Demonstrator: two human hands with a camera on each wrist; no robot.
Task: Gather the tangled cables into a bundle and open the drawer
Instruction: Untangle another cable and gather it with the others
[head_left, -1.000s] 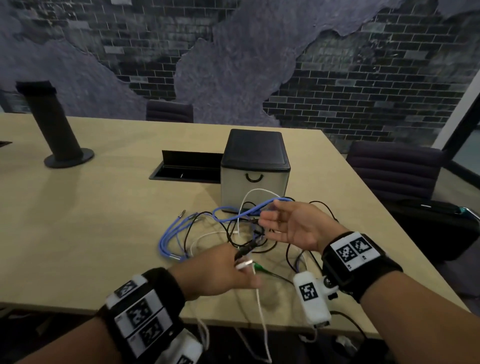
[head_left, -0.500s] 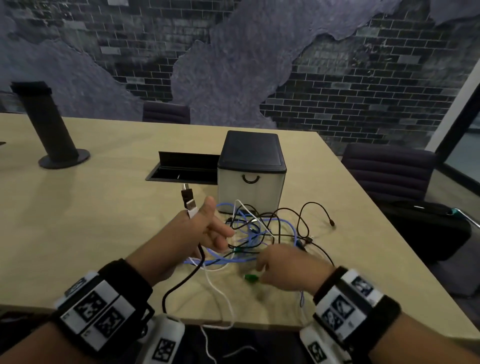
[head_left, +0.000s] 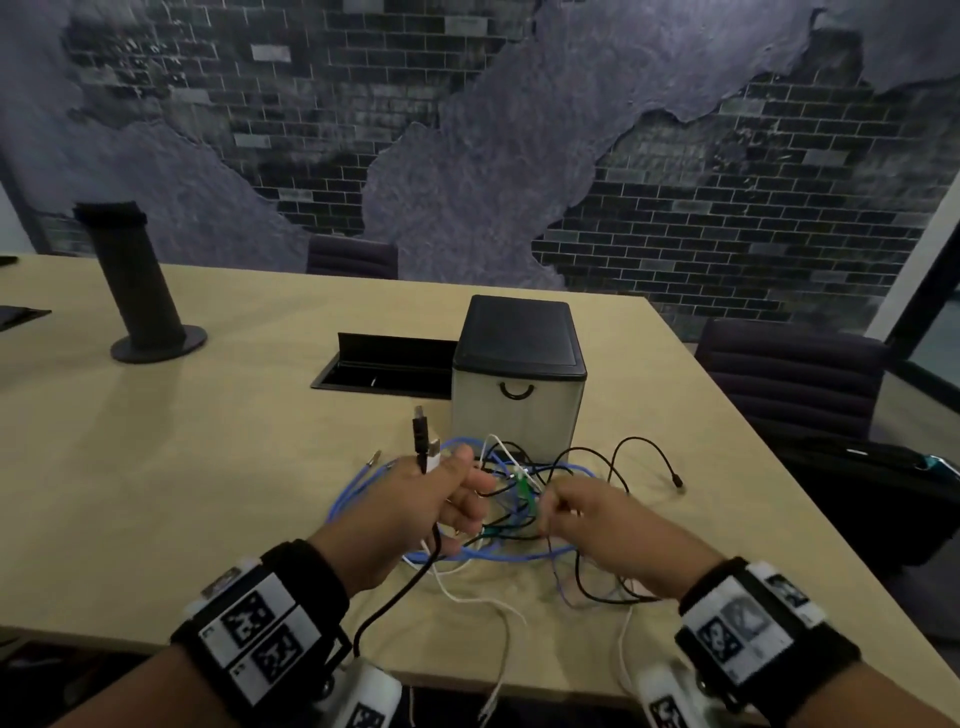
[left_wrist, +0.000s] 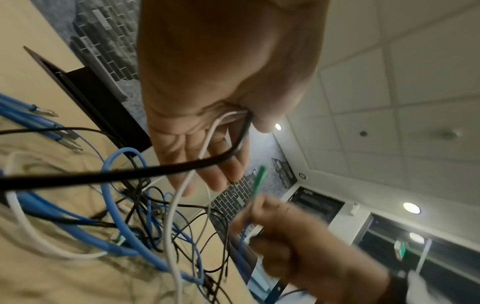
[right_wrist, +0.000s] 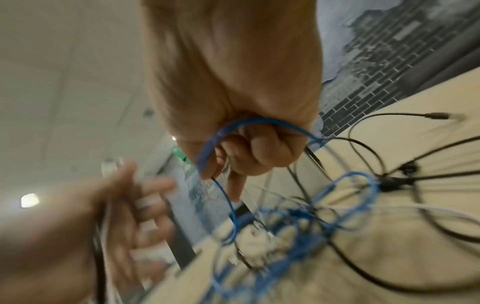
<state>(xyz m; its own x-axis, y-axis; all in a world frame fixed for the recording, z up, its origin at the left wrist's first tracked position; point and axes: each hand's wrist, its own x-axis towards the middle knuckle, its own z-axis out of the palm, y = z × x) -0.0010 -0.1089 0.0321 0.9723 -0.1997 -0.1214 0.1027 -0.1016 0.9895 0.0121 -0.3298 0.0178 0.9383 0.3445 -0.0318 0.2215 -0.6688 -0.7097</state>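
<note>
A tangle of blue, black and white cables (head_left: 511, 519) lies on the wooden table (head_left: 208, 493) in front of a small grey drawer box (head_left: 519, 384) with a black lid and a closed drawer with a black handle (head_left: 516, 391). My left hand (head_left: 441, 499) pinches a black cable (left_wrist: 130, 174) and a white cable (left_wrist: 179, 195) under its thumb, their plugs (head_left: 422, 436) sticking up. My right hand (head_left: 571, 512) grips a thin blue cable (right_wrist: 221, 139) and a green-tipped cable (head_left: 522, 491) in a fist. The two hands sit close together over the tangle.
An open black cable hatch (head_left: 387, 366) is set into the table left of the box. A black post on a round base (head_left: 137, 286) stands far left. Dark chairs (head_left: 789, 374) line the right and far sides. The table's front edge runs just below my wrists.
My left hand has lifted the black and white plug ends and moved right toward the tangle. My right hand has closed on thin cables and raised the green-tipped end beside the left hand.
</note>
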